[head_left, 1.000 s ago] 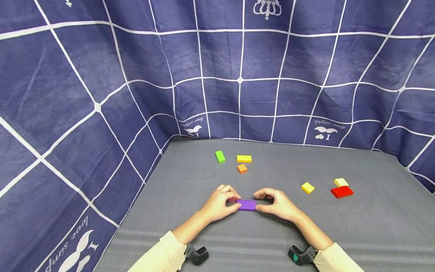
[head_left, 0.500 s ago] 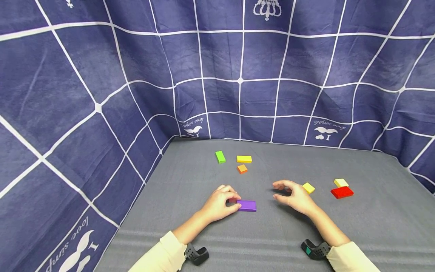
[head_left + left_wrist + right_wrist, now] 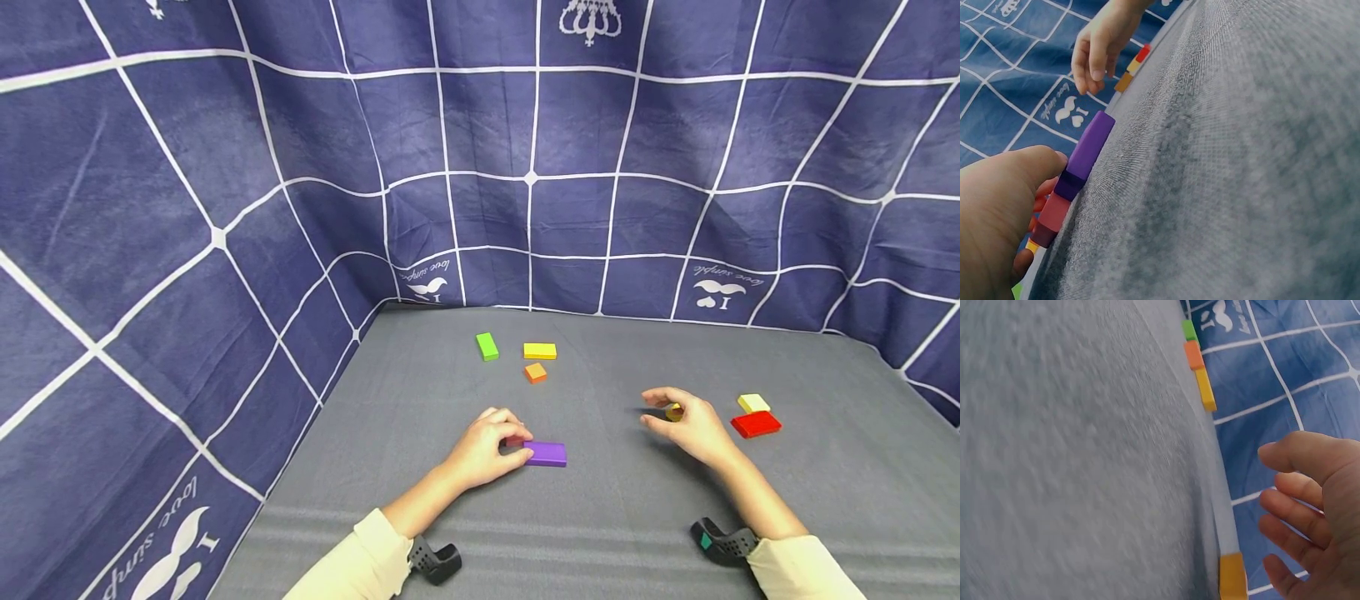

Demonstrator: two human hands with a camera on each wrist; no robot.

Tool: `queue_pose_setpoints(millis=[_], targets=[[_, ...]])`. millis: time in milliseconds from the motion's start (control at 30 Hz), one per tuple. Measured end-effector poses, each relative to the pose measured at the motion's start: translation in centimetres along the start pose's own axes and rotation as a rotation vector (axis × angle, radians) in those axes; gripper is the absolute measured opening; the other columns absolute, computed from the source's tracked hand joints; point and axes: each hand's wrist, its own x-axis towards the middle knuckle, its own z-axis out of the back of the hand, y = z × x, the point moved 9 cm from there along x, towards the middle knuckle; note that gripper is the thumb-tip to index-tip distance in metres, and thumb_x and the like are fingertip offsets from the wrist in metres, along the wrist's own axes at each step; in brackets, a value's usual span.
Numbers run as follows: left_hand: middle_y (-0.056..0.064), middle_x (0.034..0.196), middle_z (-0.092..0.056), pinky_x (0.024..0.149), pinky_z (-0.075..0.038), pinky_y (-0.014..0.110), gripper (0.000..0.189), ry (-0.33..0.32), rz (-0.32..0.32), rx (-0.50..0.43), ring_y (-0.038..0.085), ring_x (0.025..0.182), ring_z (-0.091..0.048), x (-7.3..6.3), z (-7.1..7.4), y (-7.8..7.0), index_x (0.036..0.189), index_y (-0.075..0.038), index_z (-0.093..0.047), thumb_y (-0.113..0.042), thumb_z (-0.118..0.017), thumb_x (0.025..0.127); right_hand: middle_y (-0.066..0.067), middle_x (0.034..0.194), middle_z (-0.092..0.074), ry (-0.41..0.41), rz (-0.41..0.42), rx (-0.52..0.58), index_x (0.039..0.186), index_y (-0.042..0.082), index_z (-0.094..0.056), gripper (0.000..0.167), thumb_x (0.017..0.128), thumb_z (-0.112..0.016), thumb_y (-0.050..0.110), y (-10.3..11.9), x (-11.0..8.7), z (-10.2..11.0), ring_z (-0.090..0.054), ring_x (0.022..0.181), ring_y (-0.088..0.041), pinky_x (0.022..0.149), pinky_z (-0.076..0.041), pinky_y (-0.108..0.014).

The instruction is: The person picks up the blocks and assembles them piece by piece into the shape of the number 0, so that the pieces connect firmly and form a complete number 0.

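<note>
Purple block (image 3: 546,453) lies flat on the grey counter (image 3: 600,517), long axis sideways, left hand (image 3: 480,450) pinching its near end. Right hand (image 3: 693,425) hovers fingers apart, just over a yellow block (image 3: 674,412) (mostly hidden).

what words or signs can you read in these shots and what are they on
"I love simple", upside down over a moustache and heart: blue checked cloth, at back left, back right and lower left.
Crown emblem, no words: cloth top.
The purple block under the left hand and the other blocks: none.
</note>
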Motion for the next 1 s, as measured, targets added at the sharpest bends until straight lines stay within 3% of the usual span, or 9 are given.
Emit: queue_pose_setpoints(millis=[267,400,700,1000], targets=[[-0.006,0.091,-0.064,0.076,-0.043,0.023,0.017,-0.003,0.002,-0.002,0.011,0.087,-0.053,0.1,0.1,-0.1,0.094,-0.014,-0.076,-0.021,-0.08,0.079,-0.014,0.103,-0.069,-0.045,-0.031,-0.091,0.11,-0.001,-0.068,0.033,0.082,-0.077,0.013,-1.7,-0.1,1.9,-0.062,0.096,-0.033,0.08,-0.044,-0.028],[-0.005,0.092,-0.064,0.076,-0.043,0.023,0.017,-0.001,0.004,-0.002,0.012,0.088,-0.053,0.1,0.1,-0.1,0.094,-0.014,-0.076,-0.021,-0.08,0.079,-0.016,0.099,-0.069,-0.07,-0.043,-0.136,0.107,-0.002,-0.069,0.032,0.079,-0.077,0.011,-2.5,-0.4,2.4,-0.063,0.092,-0.035,0.076,-0.044,-0.034],[-0.005,0.091,-0.064,0.076,-0.043,0.023,0.017,-0.007,0.0,-0.007,0.012,0.087,-0.053,0.1,0.0,0.1,0.093,-0.013,-0.076,-0.02,-0.08,0.078,-0.015,0.095,-0.068,-0.074,-0.066,-0.175,0.103,-0.001,-0.069,0.029,0.076,-0.078,0.007,-3.9,-0.9,2.1,-0.062,0.085,-0.029,0.07,-0.044,-0.035],[-0.006,0.092,-0.064,0.075,-0.043,0.023,0.017,0.002,0.007,-0.006,0.011,0.086,-0.053,0.2,-0.1,0.2,0.093,-0.013,-0.076,-0.021,-0.08,0.079,-0.015,0.097,-0.069,-0.089,-0.103,-0.151,0.105,-0.001,-0.067,0.03,0.078,-0.077,0.005,-5.0,-1.5,1.8,-0.06,0.083,-0.024,0.068,-0.043,-0.027]])
